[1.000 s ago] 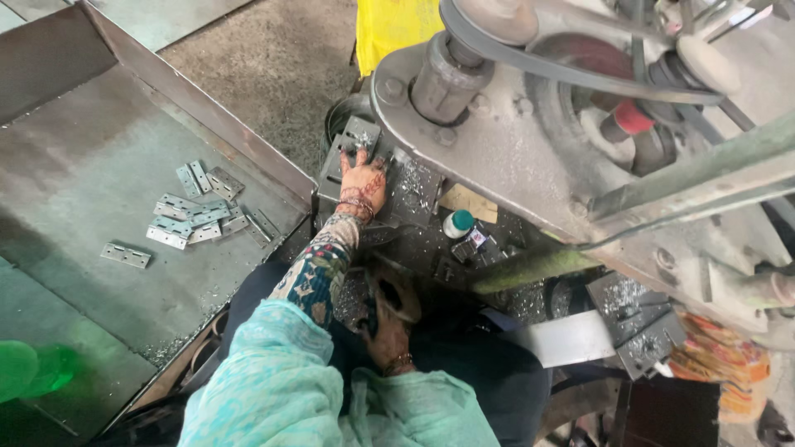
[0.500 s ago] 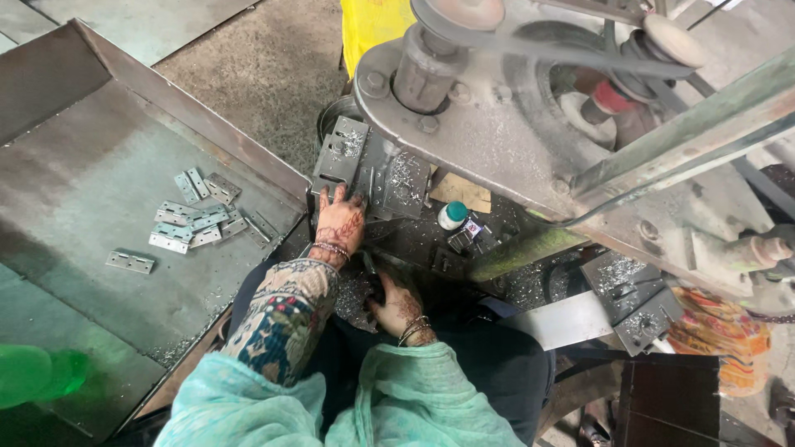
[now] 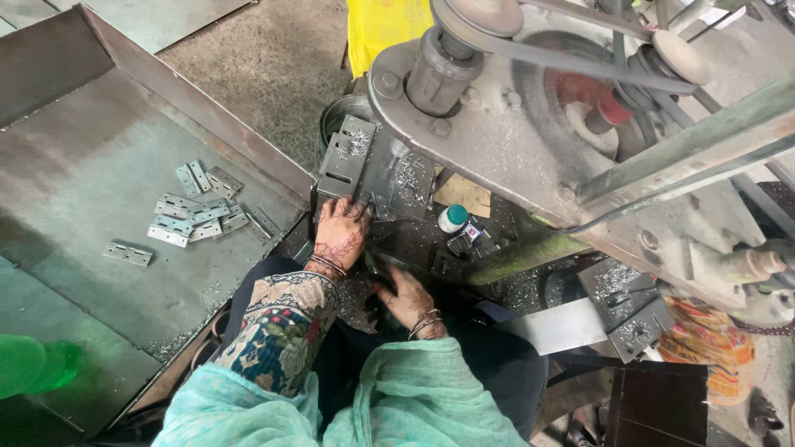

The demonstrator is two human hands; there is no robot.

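Both hands are working apart at the machine's base. Left hand (image 3: pixel 341 234) is lying flat, fingers spread, touching the lower edge of a slotted grey metal plate (image 3: pixel 348 157) strewn with shavings. Right hand (image 3: pixel 406 295) is curling over the dark bed below; whether it is gripping anything cannot be told. Grey hinges (image 3: pixel 192 211) are lying on the steel tray (image 3: pixel 74 157), left.

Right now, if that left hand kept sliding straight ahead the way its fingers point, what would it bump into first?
The left hand points up and away from the person, its fingertips already at the grey metal bracket dusted with shavings on the machine. That bracket looks like the first thing it would meet, though depth is hard to judge from above.
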